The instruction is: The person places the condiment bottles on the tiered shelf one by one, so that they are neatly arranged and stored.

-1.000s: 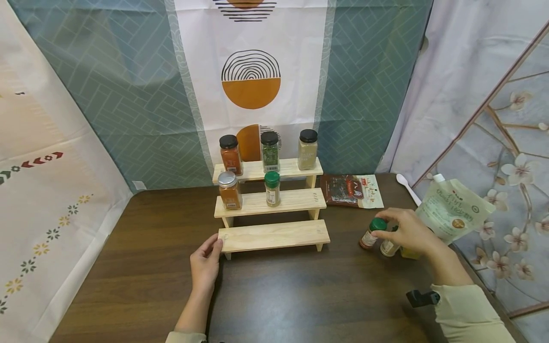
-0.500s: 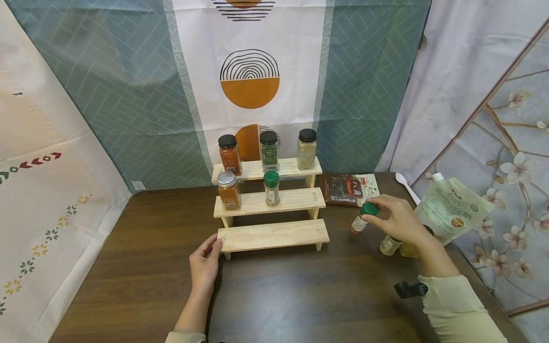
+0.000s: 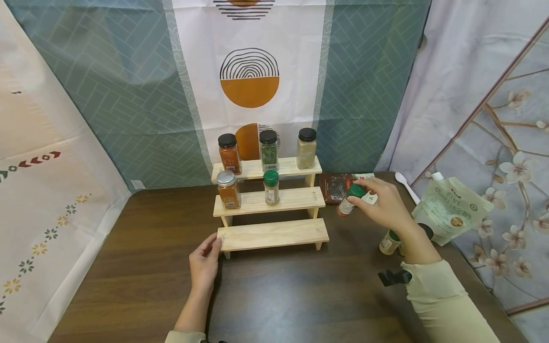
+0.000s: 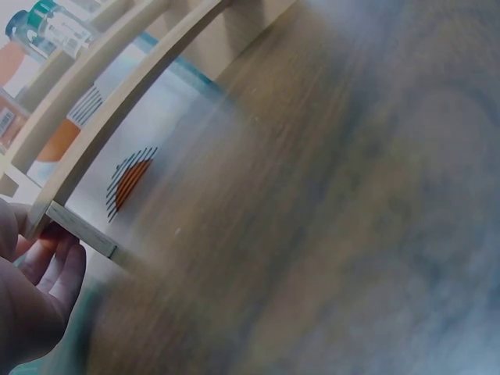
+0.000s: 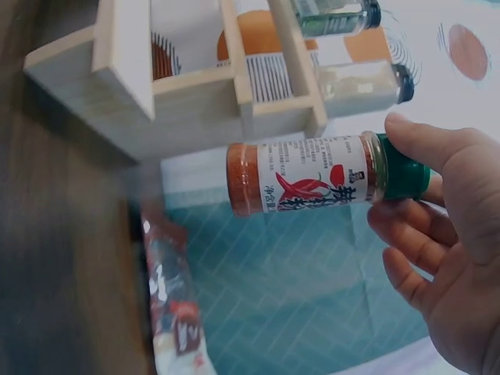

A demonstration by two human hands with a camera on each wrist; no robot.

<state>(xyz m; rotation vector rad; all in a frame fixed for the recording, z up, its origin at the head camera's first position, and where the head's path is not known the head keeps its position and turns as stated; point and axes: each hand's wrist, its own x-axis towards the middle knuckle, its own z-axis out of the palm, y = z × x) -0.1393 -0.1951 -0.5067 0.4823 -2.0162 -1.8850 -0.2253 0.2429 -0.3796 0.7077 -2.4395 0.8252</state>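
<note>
Jar point(image 5: 301, 178) of red powder, its label printed with chillies, hangs from the right hand point(image 3: 382, 204), raised off the worktop point(image 3: 279, 295) and apart from the wooden rack point(image 3: 315, 213), just beyond its right side. The fingers are closed on the green cap point(image 5: 402, 166), thumb on one side and fingertips opposite, with nothing else in their hold. From them the jar runs down and to the left, so its long axis leans: cap at the fingers, base towards the rack. That slant, with the sideways gap, looks like the relation that counts most here; standing the jar squarely would call for bringing its base back beneath the cap. The right hand is plainly the nearer one. At the opposite side, the left hand point(image 3: 205, 262) grips the left end of the lowest shelf point(image 3: 274, 235), fingers bent round it. On the middle shelf point(image 3: 296, 197), a silver-capped jar point(image 3: 229, 191) stands at the left and a green-capped jar point(image 3: 271, 191) near the centre. Behind the held jar lies a packet point(image 3: 334, 186), partly hidden by jar and hand.
</note>
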